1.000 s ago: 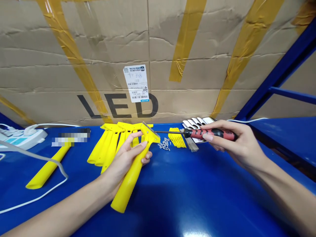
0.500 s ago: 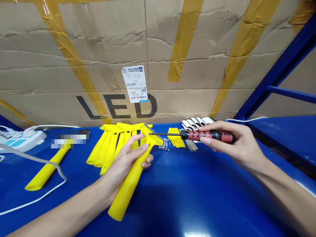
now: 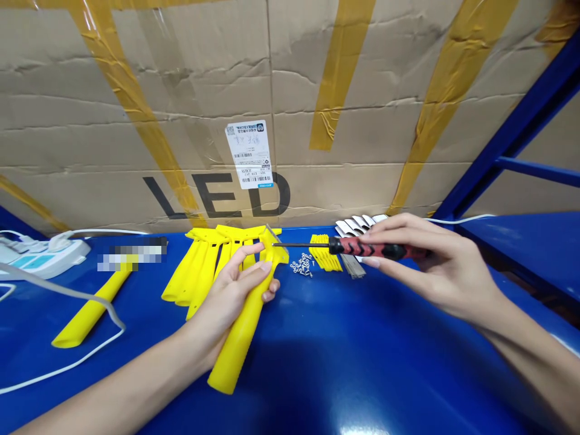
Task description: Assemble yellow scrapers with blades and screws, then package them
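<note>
My left hand [image 3: 240, 284] is closed around a yellow scraper [image 3: 242, 338], its handle slanting down toward me and its head turned up to the right. A metal blade edge shows along the head. My right hand [image 3: 435, 260] grips the red and black handle of a screwdriver [image 3: 353, 246] between thumb and fingers. The screwdriver lies level, and its tip meets the scraper's head near my left fingertip. Behind the scraper, several yellow scraper handles [image 3: 193, 269] lie side by side. Small loose screws and nuts [image 3: 302, 266] are scattered just right of the head.
Thin yellow strips [image 3: 325, 252], grey metal blades [image 3: 352, 266] and white-and-black pieces [image 3: 357, 225] lie at the back. On the left are another yellow scraper [image 3: 90, 314], a power strip [image 3: 54, 260] and a white cable [image 3: 115, 314]. A cardboard box [image 3: 299, 78] stands behind the blue table [image 3: 317, 362].
The scraper has turned slightly, its handle end shifting right and up. My right hand's fingers have shifted and straightened on the screwdriver, whose handle has rotated. The tip stays at the head.
</note>
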`<action>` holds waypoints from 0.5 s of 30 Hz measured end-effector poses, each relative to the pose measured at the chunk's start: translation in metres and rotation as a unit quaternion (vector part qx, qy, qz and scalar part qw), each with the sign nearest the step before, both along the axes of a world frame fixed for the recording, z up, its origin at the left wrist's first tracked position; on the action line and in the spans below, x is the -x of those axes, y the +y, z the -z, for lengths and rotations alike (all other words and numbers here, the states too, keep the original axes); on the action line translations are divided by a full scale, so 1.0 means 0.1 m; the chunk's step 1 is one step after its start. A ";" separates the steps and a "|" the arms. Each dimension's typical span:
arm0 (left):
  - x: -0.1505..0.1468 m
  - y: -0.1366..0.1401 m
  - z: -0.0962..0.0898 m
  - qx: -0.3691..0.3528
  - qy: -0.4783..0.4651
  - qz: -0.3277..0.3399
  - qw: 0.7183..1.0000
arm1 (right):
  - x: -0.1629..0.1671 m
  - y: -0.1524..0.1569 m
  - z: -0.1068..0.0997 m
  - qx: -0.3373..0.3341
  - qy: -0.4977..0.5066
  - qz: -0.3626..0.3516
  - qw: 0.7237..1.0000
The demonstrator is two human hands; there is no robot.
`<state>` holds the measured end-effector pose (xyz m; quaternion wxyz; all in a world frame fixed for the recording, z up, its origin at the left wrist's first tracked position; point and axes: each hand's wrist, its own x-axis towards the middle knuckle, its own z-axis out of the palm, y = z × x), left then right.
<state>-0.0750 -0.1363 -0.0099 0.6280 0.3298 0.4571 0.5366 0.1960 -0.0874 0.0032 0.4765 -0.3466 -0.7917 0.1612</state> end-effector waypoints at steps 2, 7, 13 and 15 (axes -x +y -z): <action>-0.01 -0.01 0.01 -0.018 0.014 -0.002 1.000 | 0.03 -0.02 0.00 0.090 0.031 0.047 0.994; 0.01 0.03 0.01 -0.020 0.016 -0.028 0.999 | 0.06 0.00 -0.01 0.257 0.118 -0.060 0.957; 0.01 0.01 -0.05 -0.028 0.016 -0.024 0.999 | 0.09 0.06 0.06 0.282 0.140 0.006 0.949; 0.01 0.01 -0.06 -0.035 0.018 -0.029 0.999 | 0.10 0.07 0.09 0.301 0.156 -0.031 0.940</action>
